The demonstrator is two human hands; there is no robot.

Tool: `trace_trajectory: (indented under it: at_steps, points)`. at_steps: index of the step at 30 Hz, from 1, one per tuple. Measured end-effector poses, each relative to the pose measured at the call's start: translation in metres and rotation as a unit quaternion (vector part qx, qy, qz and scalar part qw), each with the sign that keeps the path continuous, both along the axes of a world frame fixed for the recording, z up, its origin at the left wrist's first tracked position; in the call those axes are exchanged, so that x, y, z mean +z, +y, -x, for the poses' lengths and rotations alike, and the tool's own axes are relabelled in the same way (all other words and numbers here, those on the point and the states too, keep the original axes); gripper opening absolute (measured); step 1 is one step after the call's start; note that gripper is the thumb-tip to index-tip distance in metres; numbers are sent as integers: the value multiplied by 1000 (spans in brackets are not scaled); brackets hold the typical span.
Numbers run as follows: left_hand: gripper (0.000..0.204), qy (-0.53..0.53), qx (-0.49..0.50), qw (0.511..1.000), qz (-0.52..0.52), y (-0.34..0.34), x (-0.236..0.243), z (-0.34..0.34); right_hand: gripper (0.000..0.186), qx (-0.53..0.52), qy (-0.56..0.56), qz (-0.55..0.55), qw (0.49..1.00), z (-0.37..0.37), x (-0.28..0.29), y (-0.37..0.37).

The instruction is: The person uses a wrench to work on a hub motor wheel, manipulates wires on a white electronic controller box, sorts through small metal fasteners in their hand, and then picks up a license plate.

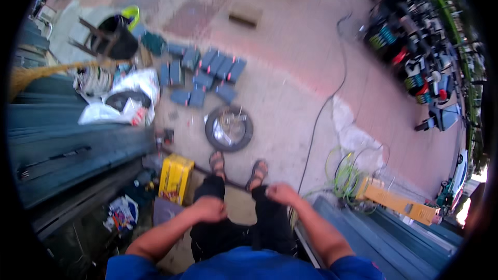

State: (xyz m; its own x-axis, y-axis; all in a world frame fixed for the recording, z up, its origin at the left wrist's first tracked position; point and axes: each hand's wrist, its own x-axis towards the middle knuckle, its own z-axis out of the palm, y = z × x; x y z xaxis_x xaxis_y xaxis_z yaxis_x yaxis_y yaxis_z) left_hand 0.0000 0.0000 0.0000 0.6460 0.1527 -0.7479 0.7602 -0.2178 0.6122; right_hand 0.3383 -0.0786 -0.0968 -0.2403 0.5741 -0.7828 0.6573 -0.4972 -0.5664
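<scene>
My left hand (210,209) rests curled over my left thigh, on the dark trousers (205,236). Curled fingers also show on my right hand (282,194), which lies against the right knee. Blur and angle hide whether either hand pinches cloth or anything small. Just beyond my sandalled feet (257,172), a black tyre (209,129) lies flat on the ground, with small loose pieces and something pale and shiny inside its ring. A yellow box (175,176) stands to the left of my left knee.
Several dark grey-blue blocks (218,65) lie ahead. A black bucket (119,39) and white sacks (137,85) stand at left. A dark cable (316,119) crosses the ground at right, near a green hose coil (345,176) and orange-yellow beam (399,205). Parked motorbikes (410,31) line the far right.
</scene>
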Motion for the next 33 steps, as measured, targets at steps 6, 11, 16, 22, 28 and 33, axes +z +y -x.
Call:
trace_trajectory:
  at_steps: [6, 11, 16, 22, 28, 33]
  points:
    - [25, -79, 49, 993, -78, 42, -211, -68, 32, -14, -151, -97, 984, 35, -293, 87]
    - [21, -64, -66, 988, -122, 59, -307, -73, 35, 19, -136, -214, 967, 83, -447, 139]
    - [23, -150, -48, 969, -189, 131, -301, -48, 33, 34, -179, -292, 939, 130, -565, 166]
    - [32, -102, -103, 955, -258, 181, -329, -70, 48, 71, -138, -237, 959, 102, -613, 177]
    - [39, -128, -16, 969, -211, 203, -361, -57, 36, 15, -119, -365, 923, 144, -603, 162]
    - [41, -88, -94, 975, -179, 195, -372, -32, 31, 82, -164, -329, 926, 119, -532, 169]
